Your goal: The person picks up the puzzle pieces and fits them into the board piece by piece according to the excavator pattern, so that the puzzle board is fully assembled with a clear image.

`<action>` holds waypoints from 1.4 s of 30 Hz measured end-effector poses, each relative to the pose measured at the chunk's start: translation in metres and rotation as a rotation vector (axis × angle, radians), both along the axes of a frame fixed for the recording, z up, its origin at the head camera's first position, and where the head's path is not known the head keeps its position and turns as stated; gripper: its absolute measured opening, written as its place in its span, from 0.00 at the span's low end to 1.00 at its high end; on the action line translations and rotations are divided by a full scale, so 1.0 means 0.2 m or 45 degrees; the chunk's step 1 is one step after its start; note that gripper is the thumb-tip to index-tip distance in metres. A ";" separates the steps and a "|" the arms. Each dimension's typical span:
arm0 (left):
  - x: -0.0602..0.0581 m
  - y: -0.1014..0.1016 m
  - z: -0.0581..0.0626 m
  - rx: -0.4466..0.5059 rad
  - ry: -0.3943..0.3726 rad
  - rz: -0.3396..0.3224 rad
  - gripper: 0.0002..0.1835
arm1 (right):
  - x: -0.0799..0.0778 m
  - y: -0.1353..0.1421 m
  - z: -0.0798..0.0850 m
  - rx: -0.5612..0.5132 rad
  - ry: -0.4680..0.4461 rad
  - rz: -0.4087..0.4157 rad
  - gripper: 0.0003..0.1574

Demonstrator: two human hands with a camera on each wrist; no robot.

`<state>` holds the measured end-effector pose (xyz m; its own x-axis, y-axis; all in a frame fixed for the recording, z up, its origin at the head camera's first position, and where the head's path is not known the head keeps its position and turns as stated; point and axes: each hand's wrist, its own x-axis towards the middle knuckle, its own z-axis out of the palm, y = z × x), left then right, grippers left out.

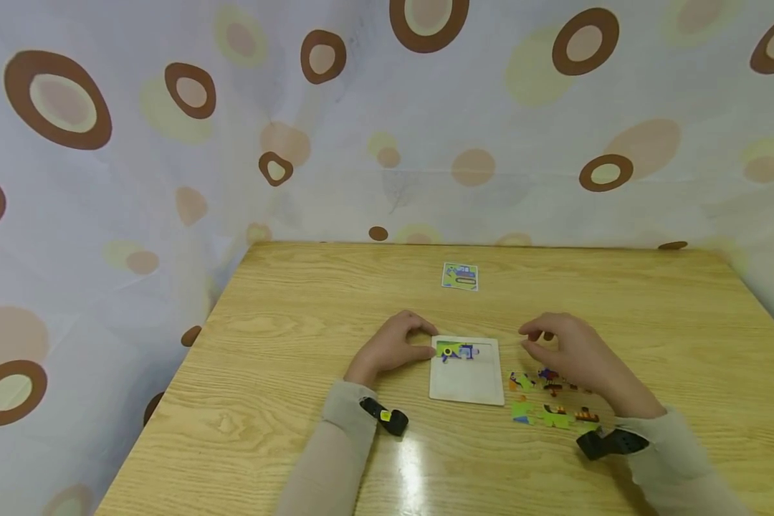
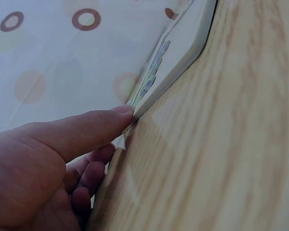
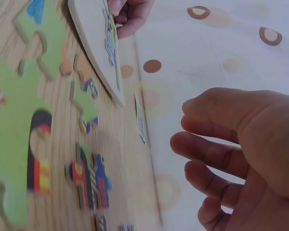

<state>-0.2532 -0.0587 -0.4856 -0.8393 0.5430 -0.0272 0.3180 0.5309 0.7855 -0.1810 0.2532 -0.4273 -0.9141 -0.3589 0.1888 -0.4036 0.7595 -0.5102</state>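
A white square puzzle tray [image 1: 467, 383] lies flat, with joined green and blue pieces [image 1: 458, 351] along its upper left. My left hand [image 1: 396, 347] holds the tray's far left corner; its thumb [image 2: 98, 126] lies at the edge beside the joined pieces. To the right of the tray, my right hand [image 1: 567, 351] hovers with its fingers loosely bent and apart from the thumb, nothing between them. Below it, loose puzzle pieces [image 1: 555, 417] are spread over the table, partly hidden by the hand in the head view. In the right wrist view, green pieces [image 3: 9, 130] show up close.
A small picture card [image 1: 460, 276] showing a digger-like vehicle lies behind the tray. The wooden table [image 1: 284, 344] meets a patterned cloth [image 1: 342, 143] at its back edge. Dark wrist straps [image 1: 387, 417] sit over both sleeves.
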 end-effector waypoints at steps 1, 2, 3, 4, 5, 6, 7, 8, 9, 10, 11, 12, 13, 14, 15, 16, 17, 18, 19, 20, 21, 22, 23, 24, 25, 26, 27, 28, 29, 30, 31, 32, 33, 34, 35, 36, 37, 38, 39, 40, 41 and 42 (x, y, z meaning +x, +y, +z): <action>0.00 0.00 0.00 0.002 -0.001 0.000 0.15 | 0.00 0.01 0.00 -0.004 0.004 -0.005 0.12; 0.00 0.00 0.00 0.003 -0.001 0.000 0.15 | 0.01 0.03 0.00 -0.006 0.005 -0.011 0.12; 0.00 0.00 0.00 0.005 0.001 0.000 0.15 | 0.01 0.04 0.00 -0.008 0.006 -0.017 0.12; 0.00 0.00 0.01 0.005 0.001 0.000 0.15 | 0.01 0.06 0.00 -0.006 0.007 -0.023 0.12; 0.00 0.00 0.01 0.004 0.000 -0.002 0.15 | 0.02 0.08 -0.01 -0.005 0.008 -0.028 0.12; 0.01 0.00 0.01 0.005 0.000 -0.001 0.15 | 0.02 0.09 -0.01 -0.003 0.008 -0.030 0.12; 0.01 0.00 0.01 0.003 0.000 -0.003 0.15 | 0.02 0.11 -0.01 0.003 0.010 -0.036 0.12; 0.01 0.00 0.02 0.000 0.003 -0.004 0.15 | 0.02 0.12 -0.02 0.006 0.012 -0.033 0.12; 0.01 0.00 0.02 -0.003 0.004 -0.006 0.15 | 0.02 0.13 -0.02 0.012 0.019 -0.030 0.12; 0.01 0.00 0.02 -0.006 0.002 -0.008 0.15 | 0.03 0.15 -0.02 0.019 0.026 -0.029 0.12; 0.01 0.00 0.02 -0.007 0.001 -0.009 0.15 | 0.03 0.16 -0.03 0.023 0.033 -0.028 0.12; 0.01 0.00 0.02 -0.009 0.000 -0.009 0.15 | 0.03 0.17 -0.03 0.029 0.040 -0.026 0.12; 0.01 0.00 0.02 -0.011 -0.002 -0.010 0.15 | 0.03 0.18 -0.03 0.033 0.043 -0.026 0.12; 0.01 0.00 0.02 -0.009 -0.001 -0.010 0.15 | 0.03 0.20 -0.04 0.036 0.045 -0.024 0.12; 0.01 0.00 0.02 -0.009 -0.007 -0.009 0.15 | 0.03 0.21 -0.04 0.036 0.041 -0.027 0.12; 0.01 0.00 0.03 -0.010 -0.009 -0.008 0.15 | 0.03 0.22 -0.05 0.034 0.032 -0.032 0.12; 0.01 0.00 0.02 -0.012 -0.010 -0.007 0.15 | 0.03 0.23 -0.05 0.033 0.021 -0.037 0.13; 0.01 0.00 0.02 -0.013 -0.010 -0.005 0.15 | 0.04 0.24 -0.05 0.031 0.007 -0.043 0.13; 0.01 0.00 0.02 -0.015 -0.010 -0.004 0.15 | 0.04 0.25 -0.05 0.025 -0.009 -0.051 0.14; 0.01 0.00 0.02 -0.016 -0.010 -0.004 0.15 | 0.04 0.26 -0.06 0.022 -0.025 -0.059 0.14; 0.01 0.00 0.02 -0.020 -0.011 -0.002 0.15 | 0.04 0.27 -0.06 0.021 -0.045 -0.066 0.15; 0.01 0.00 0.02 -0.020 -0.006 -0.004 0.15 | 0.04 0.28 -0.06 0.023 -0.061 -0.072 0.16; 0.01 0.00 0.02 -0.020 -0.001 -0.006 0.15 | 0.04 0.29 -0.06 0.025 -0.079 -0.077 0.16; 0.01 0.00 0.02 -0.021 0.001 -0.007 0.15 | 0.04 0.30 -0.06 0.026 -0.096 -0.081 0.17; 0.01 0.00 0.02 -0.022 0.002 -0.008 0.15 | 0.04 0.30 -0.06 0.025 -0.115 -0.082 0.17; 0.01 0.00 0.02 -0.021 0.003 -0.009 0.15 | 0.04 0.31 -0.06 0.026 -0.130 -0.082 0.17; 0.01 0.00 0.02 -0.020 0.007 -0.010 0.15 | 0.04 0.32 -0.06 0.028 -0.142 -0.081 0.18; 0.01 0.00 0.03 -0.016 0.006 -0.011 0.15 | 0.04 0.32 -0.07 0.032 -0.149 -0.079 0.18; 0.01 0.00 0.03 -0.012 0.003 -0.011 0.15 | 0.04 0.33 -0.07 0.035 -0.155 -0.077 0.18; 0.01 0.00 0.03 -0.008 0.000 -0.011 0.15 | 0.04 0.33 -0.07 0.039 -0.158 -0.075 0.18; 0.02 0.00 0.03 -0.004 -0.002 -0.011 0.15 | 0.03 0.34 -0.08 0.042 -0.160 -0.072 0.18; 0.02 0.00 0.03 -0.002 -0.005 -0.011 0.15 | 0.03 0.34 -0.09 0.048 -0.158 -0.067 0.18; 0.02 0.00 0.03 0.000 -0.006 -0.010 0.15 | 0.03 0.35 -0.09 0.053 -0.151 -0.062 0.18; 0.02 0.00 0.04 0.002 -0.011 -0.010 0.15 | 0.02 0.35 -0.10 0.054 -0.149 -0.055 0.18; 0.02 0.00 0.04 -0.001 -0.013 -0.008 0.15 | 0.02 0.36 -0.11 0.056 -0.145 -0.048 0.19; 0.02 0.00 0.04 -0.004 -0.015 -0.006 0.15 | 0.02 0.36 -0.12 0.056 -0.141 -0.041 0.19; 0.02 0.00 0.04 -0.008 -0.018 -0.004 0.15 | 0.02 0.37 -0.12 0.055 -0.137 -0.035 0.19; 0.02 0.00 0.03 -0.008 -0.014 -0.005 0.15 | 0.02 0.37 -0.13 0.056 -0.132 -0.030 0.19; 0.02 0.00 0.03 -0.010 -0.013 -0.004 0.15 | 0.02 0.37 -0.14 0.058 -0.129 -0.026 0.19; 0.02 0.00 0.04 -0.013 -0.014 -0.002 0.15 | 0.01 0.37 -0.14 0.059 -0.128 -0.024 0.19; 0.02 0.00 0.03 -0.014 -0.012 -0.002 0.15 | 0.01 0.38 -0.14 0.062 -0.126 -0.023 0.19; 0.02 0.00 0.03 -0.015 -0.010 0.000 0.15 | 0.01 0.38 -0.15 0.063 -0.127 -0.023 0.19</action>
